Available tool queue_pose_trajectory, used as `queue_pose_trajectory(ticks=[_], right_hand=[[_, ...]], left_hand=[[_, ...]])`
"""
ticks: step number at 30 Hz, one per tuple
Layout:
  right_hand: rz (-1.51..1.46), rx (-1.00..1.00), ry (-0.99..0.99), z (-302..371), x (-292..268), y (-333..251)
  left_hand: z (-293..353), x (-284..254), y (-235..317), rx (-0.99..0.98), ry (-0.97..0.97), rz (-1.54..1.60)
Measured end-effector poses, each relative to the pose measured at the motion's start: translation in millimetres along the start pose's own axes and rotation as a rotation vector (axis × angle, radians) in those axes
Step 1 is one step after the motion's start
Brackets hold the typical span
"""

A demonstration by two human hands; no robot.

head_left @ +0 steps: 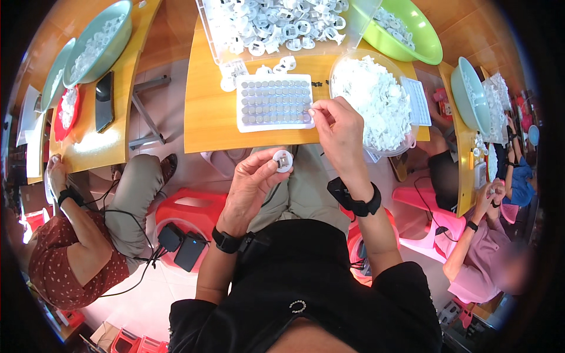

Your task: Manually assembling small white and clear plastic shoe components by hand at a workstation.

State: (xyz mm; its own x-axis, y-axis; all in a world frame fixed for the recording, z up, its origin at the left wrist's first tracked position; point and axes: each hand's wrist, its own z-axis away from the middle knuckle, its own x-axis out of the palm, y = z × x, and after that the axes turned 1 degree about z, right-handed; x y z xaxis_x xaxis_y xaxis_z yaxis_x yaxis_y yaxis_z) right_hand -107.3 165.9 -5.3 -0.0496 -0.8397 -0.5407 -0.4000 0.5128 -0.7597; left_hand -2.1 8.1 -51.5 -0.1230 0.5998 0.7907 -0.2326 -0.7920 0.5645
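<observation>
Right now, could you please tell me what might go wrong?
The left hand holds a round white plastic part clear of the table; a slip could drop it. The right hand, at the right end of the white tray, might jostle its grey discs. The clear bowl seems to overhang the table; a bump could spill its white pieces.

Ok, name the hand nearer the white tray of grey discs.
Right. The right hand is at the right edge of the white tray; the left hand, below it in the picture, holds a round white piece.

Clear bin (215, 42) cropped at top, co-worker's head (511, 267) blurred, anything in right grip (341, 122) too small to tell
</observation>
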Motion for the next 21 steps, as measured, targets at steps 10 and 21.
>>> queue_pose_trajectory(ticks=[10,21], right_hand=[[0.188,0.013,0.016,-3,13,6],[-0.045,0.046,-0.081,16,-8,-31]], left_hand=[[0,0,4,-0.022,-0.022,0.101],[1,4,5,-0.058,-0.032,0.182]])
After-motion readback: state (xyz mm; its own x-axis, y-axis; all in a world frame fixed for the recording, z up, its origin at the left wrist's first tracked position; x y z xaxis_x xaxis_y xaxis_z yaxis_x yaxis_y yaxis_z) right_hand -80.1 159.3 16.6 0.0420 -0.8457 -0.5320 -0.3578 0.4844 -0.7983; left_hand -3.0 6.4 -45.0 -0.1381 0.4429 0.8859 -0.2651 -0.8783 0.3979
